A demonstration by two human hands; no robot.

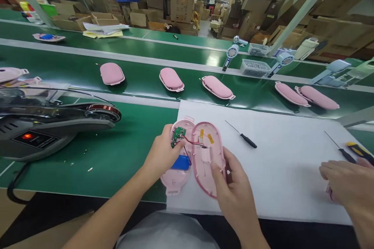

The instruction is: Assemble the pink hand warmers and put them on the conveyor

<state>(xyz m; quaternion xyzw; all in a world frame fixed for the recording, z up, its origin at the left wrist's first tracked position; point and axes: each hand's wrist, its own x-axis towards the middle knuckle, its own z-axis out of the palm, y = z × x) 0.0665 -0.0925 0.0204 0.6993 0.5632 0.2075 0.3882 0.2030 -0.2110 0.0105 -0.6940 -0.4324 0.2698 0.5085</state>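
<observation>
A pink oval plastic case lies opened in two halves in front of me. Its left half (pixel 171 179) carries a green circuit board (pixel 179 134) and a blue battery (pixel 181 162); its right half (pixel 212 144) has yellow tape strips inside. Thin red and black wires (pixel 191 142) run between the halves. My left hand (pixel 163 151) grips the left half, thumb by the circuit board. Around the outer edge of the right half, my right hand (pixel 235 186) is closed with the thumb inside the shell.
Several pink cases (pixel 171 79) lie along the green conveyor. A black screwdriver (pixel 248 140) rests on the white sheet (pixel 271 155). Left stands a grey machine (pixel 58 128) with a red light. At right, another person's hands (pixel 347 179) work near a second screwdriver (pixel 347 155).
</observation>
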